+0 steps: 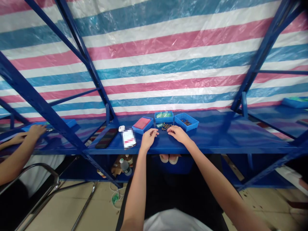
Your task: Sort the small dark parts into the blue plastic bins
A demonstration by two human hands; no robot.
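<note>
Both hands rest near the front of the blue shelf, a small gap between them. My left hand [149, 137] is below the blue bin with pink sheets [141, 123]; its fingers are curled, and whether they hold anything is too small to tell. My right hand [177, 132] reaches the right side of a pile of small dark and gold parts [166, 127], its fingertips bent together beside them. A small green packet [160, 125] lies left of the pile. Behind are a blue bin of green packets [164, 115] and a blue bin with some small parts [186, 122].
A dark phone [106, 138], a white case [121, 128] and a blurred-out item [129, 138] lie left on the shelf. Blue metal posts [92, 73] slant on both sides. A co-worker's arms [31, 139] are at far left. A bottle [125, 166] stands below.
</note>
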